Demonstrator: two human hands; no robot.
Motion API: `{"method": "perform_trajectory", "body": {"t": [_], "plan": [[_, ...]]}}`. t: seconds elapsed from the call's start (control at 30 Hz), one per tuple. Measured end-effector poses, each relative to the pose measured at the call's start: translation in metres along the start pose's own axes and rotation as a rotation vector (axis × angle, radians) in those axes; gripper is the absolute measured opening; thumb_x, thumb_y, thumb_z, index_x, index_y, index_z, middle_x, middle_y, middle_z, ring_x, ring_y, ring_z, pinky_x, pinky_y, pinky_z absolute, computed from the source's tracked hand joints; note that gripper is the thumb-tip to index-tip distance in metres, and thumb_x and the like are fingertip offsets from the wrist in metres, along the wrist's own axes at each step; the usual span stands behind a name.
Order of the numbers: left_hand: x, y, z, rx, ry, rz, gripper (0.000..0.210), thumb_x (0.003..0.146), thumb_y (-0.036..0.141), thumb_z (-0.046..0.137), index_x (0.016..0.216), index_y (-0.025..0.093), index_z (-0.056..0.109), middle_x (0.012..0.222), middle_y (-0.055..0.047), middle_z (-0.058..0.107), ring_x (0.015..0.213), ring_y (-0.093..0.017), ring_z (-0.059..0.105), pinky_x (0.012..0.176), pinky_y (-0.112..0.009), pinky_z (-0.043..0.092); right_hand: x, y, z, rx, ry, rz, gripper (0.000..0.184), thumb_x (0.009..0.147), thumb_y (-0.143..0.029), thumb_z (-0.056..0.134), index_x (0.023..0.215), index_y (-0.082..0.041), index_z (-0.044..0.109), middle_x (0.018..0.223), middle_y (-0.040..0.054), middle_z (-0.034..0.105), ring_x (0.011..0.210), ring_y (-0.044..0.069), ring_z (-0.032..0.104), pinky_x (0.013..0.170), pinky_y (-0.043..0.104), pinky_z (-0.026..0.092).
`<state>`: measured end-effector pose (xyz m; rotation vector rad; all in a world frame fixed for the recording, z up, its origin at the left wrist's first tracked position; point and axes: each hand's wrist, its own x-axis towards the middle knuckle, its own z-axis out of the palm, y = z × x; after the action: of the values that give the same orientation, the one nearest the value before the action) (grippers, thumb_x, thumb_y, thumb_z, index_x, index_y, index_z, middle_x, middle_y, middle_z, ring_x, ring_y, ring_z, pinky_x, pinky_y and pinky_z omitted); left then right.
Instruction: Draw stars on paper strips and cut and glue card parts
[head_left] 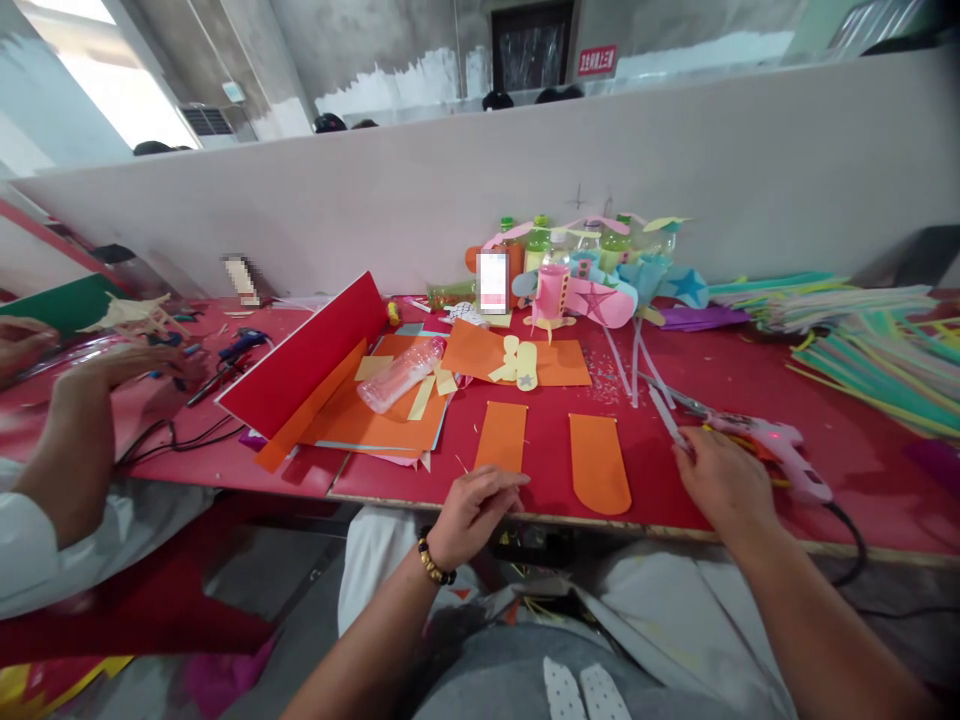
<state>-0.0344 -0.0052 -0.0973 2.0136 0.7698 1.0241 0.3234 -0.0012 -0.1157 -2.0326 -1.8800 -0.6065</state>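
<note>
My left hand (480, 508) lies over the near end of an orange foam-like piece (502, 432), its fingers stretched out. To its right is a second orange piece (600, 465) with a rounded near end. My right hand (724, 480) is closed on the near end of a pale whitish stick (666, 415). Beside that hand lies a pink-and-white hot glue gun (776, 445) with a red light showing. Scissors (679, 397) are partly hidden behind it. Farther back, yellow cut-outs (517, 362) rest on an orange sheet (566, 362).
Bottle planes with propellers (555, 290) stand by the partition (420, 215). Coloured strips (870, 350) are heaped at right. A clear bottle (401, 375) lies on orange sheets at left, near a leaning red board (315, 355). A co-worker's arm (71, 440) reaches in at far left.
</note>
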Motion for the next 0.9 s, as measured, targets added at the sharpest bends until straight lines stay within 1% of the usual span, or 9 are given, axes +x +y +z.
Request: {"method": "perform_trajectory", "body": {"t": [0.13, 0.27, 0.33, 0.4, 0.5, 0.6, 0.7, 0.8, 0.9], "plan": [[0.001, 0.001, 0.000, -0.009, -0.014, -0.011, 0.024, 0.093, 0.022, 0.048, 0.108, 0.017, 0.066, 0.067, -0.004, 0.066, 0.065, -0.014, 0.062, 0.069, -0.026, 0.048, 0.002, -0.002, -0.006, 0.031, -0.105, 0.099, 0.024, 0.079, -0.022, 0.050, 0.098, -0.015, 0.062, 0.087, 0.0135, 0.067, 0.074, 0.027, 0.062, 0.061, 0.035, 0.041], [0.003, 0.002, -0.001, -0.011, -0.025, 0.022, 0.025, 0.093, 0.019, 0.048, 0.111, 0.018, 0.066, 0.076, -0.006, 0.069, 0.081, -0.016, 0.063, 0.075, -0.028, 0.049, -0.002, -0.001, -0.015, 0.100, -0.228, 0.117, 0.017, 0.074, -0.022, 0.052, 0.086, -0.017, 0.064, 0.082, 0.0121, 0.066, 0.073, 0.027, 0.062, 0.061, 0.035, 0.041], [0.003, 0.001, -0.001, -0.002, -0.023, 0.007, 0.023, 0.091, 0.020, 0.053, 0.109, 0.018, 0.068, 0.087, -0.008, 0.069, 0.086, -0.016, 0.063, 0.076, -0.028, 0.050, -0.006, 0.000, -0.018, 0.109, -0.241, 0.110, 0.015, 0.073, -0.023, 0.052, 0.082, -0.018, 0.063, 0.079, 0.0109, 0.066, 0.071, 0.026, 0.062, 0.060, 0.035, 0.042], [0.002, 0.002, -0.001, 0.004, -0.017, -0.041, 0.020, 0.089, 0.022, 0.057, 0.104, 0.018, 0.070, 0.092, -0.009, 0.068, 0.083, -0.015, 0.063, 0.073, -0.027, 0.051, -0.012, 0.003, -0.019, 0.106, -0.232, 0.125, 0.016, 0.073, -0.023, 0.051, 0.082, -0.018, 0.063, 0.078, 0.0103, 0.066, 0.069, 0.026, 0.062, 0.059, 0.035, 0.042], [0.005, 0.005, 0.000, 0.040, -0.005, -0.090, 0.019, 0.091, 0.025, 0.054, 0.090, 0.017, 0.072, 0.086, -0.008, 0.068, 0.082, -0.016, 0.064, 0.072, -0.027, 0.051, -0.022, 0.007, -0.020, 0.167, -0.190, 0.179, 0.019, 0.072, -0.026, 0.052, 0.086, -0.017, 0.062, 0.077, 0.0088, 0.067, 0.069, 0.025, 0.063, 0.059, 0.034, 0.043], [0.019, 0.012, 0.004, 0.179, -0.016, -0.046, 0.021, 0.092, 0.025, 0.052, 0.090, 0.019, 0.072, 0.085, -0.007, 0.071, 0.092, -0.018, 0.062, 0.082, -0.031, 0.051, -0.029, 0.008, -0.023, 0.393, -0.145, 0.271, 0.022, 0.069, -0.028, 0.056, 0.088, -0.018, 0.061, 0.070, 0.0044, 0.065, 0.061, 0.021, 0.061, 0.058, 0.032, 0.046], [0.046, 0.014, 0.017, 0.367, -0.097, 0.035, 0.025, 0.093, 0.024, 0.049, 0.111, 0.020, 0.067, 0.108, -0.006, 0.070, 0.108, -0.019, 0.058, 0.099, -0.036, 0.045, -0.029, 0.000, -0.030, 0.726, -0.188, 0.355, 0.019, 0.069, -0.026, 0.057, 0.087, -0.018, 0.060, 0.063, 0.0004, 0.062, 0.054, 0.016, 0.058, 0.054, 0.028, 0.047], [0.077, 0.007, 0.038, 0.548, -0.238, 0.130, 0.037, 0.091, 0.026, 0.052, 0.127, 0.015, 0.056, 0.134, -0.011, 0.056, 0.130, -0.022, 0.043, 0.111, -0.040, 0.035, -0.020, -0.015, -0.035, 1.028, -0.241, 0.328, 0.012, 0.075, -0.024, 0.054, 0.086, -0.018, 0.057, 0.066, 0.0002, 0.062, 0.057, 0.015, 0.059, 0.053, 0.026, 0.047], [0.099, -0.007, 0.058, 0.677, -0.354, 0.125, 0.051, 0.090, 0.030, 0.053, 0.138, 0.015, 0.044, 0.146, -0.011, 0.041, 0.140, -0.025, 0.029, 0.114, -0.044, 0.029, -0.006, -0.033, -0.035, 1.168, -0.248, 0.291, 0.012, 0.084, -0.031, 0.052, 0.085, -0.020, 0.054, 0.063, -0.0008, 0.060, 0.055, 0.014, 0.058, 0.053, 0.025, 0.047]]}}
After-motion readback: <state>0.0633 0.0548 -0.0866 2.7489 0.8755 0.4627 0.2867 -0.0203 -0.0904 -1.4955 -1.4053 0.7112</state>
